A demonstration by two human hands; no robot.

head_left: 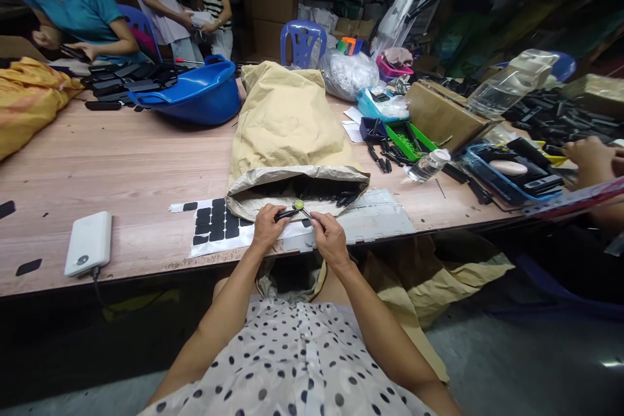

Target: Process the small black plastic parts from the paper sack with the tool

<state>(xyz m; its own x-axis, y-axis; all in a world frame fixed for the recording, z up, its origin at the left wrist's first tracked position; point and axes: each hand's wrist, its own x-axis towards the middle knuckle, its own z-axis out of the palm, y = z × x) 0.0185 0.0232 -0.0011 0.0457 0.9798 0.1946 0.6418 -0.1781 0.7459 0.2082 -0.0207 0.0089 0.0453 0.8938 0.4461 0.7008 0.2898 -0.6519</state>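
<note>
My left hand (pixel 268 226) is closed on a slim black piece (pixel 286 214) just in front of the sack's mouth. Closed too is my right hand (pixel 330 234), around a thin tool with a metal shaft (pixel 307 213) that points toward the black piece. Where the two meet sits a small round yellow-green part (pixel 298 205); I cannot tell which one it belongs to. Right behind my hands a tan paper sack (pixel 287 123) lies on its side, mouth toward me, with black pieces (pixel 344 198) inside. Under my left hand is a white sheet (pixel 199 250) bearing black rounded stickers (pixel 217 221).
On the table (pixel 146 162) lie a white power bank (pixel 88 244) with a cable, a blue basin (pixel 195 94), a green tray (pixel 411 141), a small bottle (pixel 428 166) and a blue tray of parts (pixel 511 172). Co-workers stand and sit behind; another person's hand (pixel 592 159) is at right.
</note>
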